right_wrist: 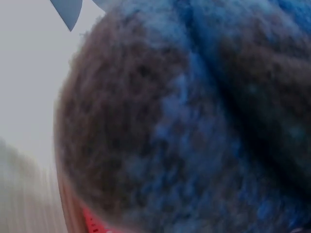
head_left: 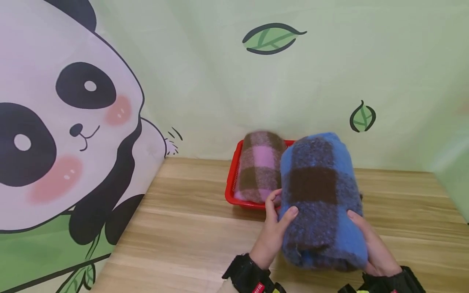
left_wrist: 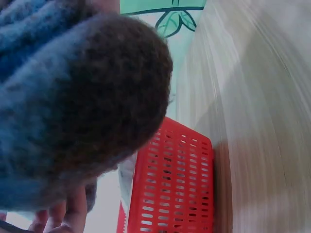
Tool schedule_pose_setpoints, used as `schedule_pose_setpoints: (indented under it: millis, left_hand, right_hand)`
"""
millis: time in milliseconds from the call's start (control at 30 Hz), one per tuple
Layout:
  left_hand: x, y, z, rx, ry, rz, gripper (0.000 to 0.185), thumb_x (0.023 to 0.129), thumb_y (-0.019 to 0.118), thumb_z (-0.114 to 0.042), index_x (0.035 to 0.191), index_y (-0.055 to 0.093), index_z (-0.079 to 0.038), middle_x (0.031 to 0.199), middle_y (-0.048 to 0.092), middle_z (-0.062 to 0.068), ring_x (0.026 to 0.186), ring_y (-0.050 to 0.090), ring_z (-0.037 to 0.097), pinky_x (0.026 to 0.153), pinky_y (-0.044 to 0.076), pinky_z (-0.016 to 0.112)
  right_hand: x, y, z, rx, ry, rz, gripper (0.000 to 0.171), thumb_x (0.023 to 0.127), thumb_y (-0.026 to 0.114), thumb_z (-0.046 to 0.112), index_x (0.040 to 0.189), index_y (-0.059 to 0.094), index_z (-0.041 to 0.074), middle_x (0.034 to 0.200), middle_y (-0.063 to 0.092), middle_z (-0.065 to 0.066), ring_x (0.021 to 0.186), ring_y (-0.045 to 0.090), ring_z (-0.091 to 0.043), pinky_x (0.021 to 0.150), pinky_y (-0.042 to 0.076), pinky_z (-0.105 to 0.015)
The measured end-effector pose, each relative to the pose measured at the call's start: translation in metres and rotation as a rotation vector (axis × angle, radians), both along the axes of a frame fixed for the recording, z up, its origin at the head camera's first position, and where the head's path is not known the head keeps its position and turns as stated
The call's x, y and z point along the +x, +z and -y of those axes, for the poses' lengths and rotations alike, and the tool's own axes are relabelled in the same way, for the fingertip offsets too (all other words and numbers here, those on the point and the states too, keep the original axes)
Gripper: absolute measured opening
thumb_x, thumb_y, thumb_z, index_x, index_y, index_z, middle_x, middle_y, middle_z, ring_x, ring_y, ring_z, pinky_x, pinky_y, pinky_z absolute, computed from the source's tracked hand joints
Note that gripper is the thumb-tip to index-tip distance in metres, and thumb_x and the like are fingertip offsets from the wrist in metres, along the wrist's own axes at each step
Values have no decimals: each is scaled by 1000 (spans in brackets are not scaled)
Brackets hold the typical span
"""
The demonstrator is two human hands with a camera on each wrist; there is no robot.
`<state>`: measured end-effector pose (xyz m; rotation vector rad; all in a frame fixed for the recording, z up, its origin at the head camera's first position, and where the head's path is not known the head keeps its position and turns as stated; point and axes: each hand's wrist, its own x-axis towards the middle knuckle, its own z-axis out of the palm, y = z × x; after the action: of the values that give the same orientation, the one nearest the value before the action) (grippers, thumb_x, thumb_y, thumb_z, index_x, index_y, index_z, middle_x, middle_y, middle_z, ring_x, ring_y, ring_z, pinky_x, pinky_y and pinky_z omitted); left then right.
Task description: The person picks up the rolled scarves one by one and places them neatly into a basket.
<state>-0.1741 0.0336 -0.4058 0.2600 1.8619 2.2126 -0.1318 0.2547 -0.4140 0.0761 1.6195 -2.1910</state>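
Both hands carry the blue plaid blanket roll (head_left: 322, 199) above the wooden table (head_left: 183, 228), its long axis running from 6 toward 12 o'clock. Left hand (head_left: 272, 232) clamps 1 side, thumb on top; right hand (head_left: 373, 244) curls round the other. At 11 o'clock, the pink plaid roll (head_left: 260, 167) lies in the red basket (head_left: 231, 183). A red wristband label is unreadable.
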Motion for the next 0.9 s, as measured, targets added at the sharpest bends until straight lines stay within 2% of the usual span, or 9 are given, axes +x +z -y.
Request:
schedule_pose_setpoints:
  millis: [100, 133, 267, 400, 467, 600, 700, 800, 900]
  left_hand:
    - [-3, -4, -2, 33, 34, -25, 52, 90, 57, -38, 132, 32, -19, 123, 37, 7, 106, 41, 21, 89, 38, 37]
    - [-4, -4, -3, 39, 40, -29, 51, 91, 56, -37, 132, 34, -18, 122, 39, 7, 105, 42, 20, 88, 38, 36]
    - [-8, -6, -3, 82, 26, 4, 46, 93, 52, -36, 133, 36, -19, 123, 42, 6, 106, 44, 21, 90, 38, 37]
    - [-10, -7, -1, 106, -22, 45, 48, 94, 48, -40, 137, 34, -23, 129, 40, 3, 114, 42, 22, 96, 34, 42]
    - [-10, -9, -1, 113, -50, 38, 50, 94, 46, -42, 139, 32, -26, 133, 37, 1, 118, 38, 21, 98, 31, 44]
    - [-13, -12, -3, 148, -94, -33, 58, 92, 47, -43, 144, 26, -29, 141, 30, -1, 125, 31, 20, 103, 25, 46]
    - [-19, -11, -4, 143, -109, -89, 66, 90, 51, -46, 146, 22, -29, 144, 26, -2, 128, 28, 19, 105, 22, 46]
    - [-26, -7, -5, 99, -117, -103, 70, 88, 54, -49, 146, 20, -31, 144, 26, -4, 128, 28, 18, 105, 21, 46]
    - [-35, -1, -5, 71, -122, -87, 70, 87, 53, -51, 146, 20, -32, 143, 27, -5, 126, 29, 17, 105, 23, 46]
  right_hand:
    - [-5, 4, 2, 13, -16, 12, 73, 96, 16, 50, 141, -28, 12, 148, 5, -17, 120, 42, -12, 86, 43, -28]
    - [-7, 5, 4, 23, -39, 9, 73, 97, 17, 50, 142, -28, 14, 149, -7, -19, 126, 34, -16, 86, 42, -27]
    - [-12, 8, 8, 26, -115, 0, 73, 98, 25, 46, 139, -31, 25, 149, -27, -8, 135, -10, -32, 97, 32, -31]
    - [-16, 9, 11, 11, -158, -20, 72, 98, 29, 44, 140, -28, 31, 149, -27, -4, 135, -11, -32, 94, 35, -28]
    - [-18, 10, 11, 25, -161, -33, 71, 98, 29, 45, 141, -26, 33, 150, -25, -5, 135, -7, -33, 85, 36, -24]
    - [-24, 13, 11, 56, -191, -16, 75, 95, 31, 50, 139, -29, 35, 149, -28, -2, 135, -8, -32, 100, 25, -42]
    - [-29, 12, 10, 55, -185, -63, 73, 94, 28, 52, 142, -24, 34, 150, -15, -6, 132, 8, -30, 99, 25, -45]
    - [-34, 9, 5, 20, -139, -184, 67, 95, 22, 49, 145, -16, 27, 140, 5, -9, 119, 31, -19, 90, 37, -35]
    - [-42, 7, -2, -10, -84, -280, 66, 95, 20, 48, 146, -15, 23, 136, 9, -10, 110, 39, -11, 84, 42, -28]
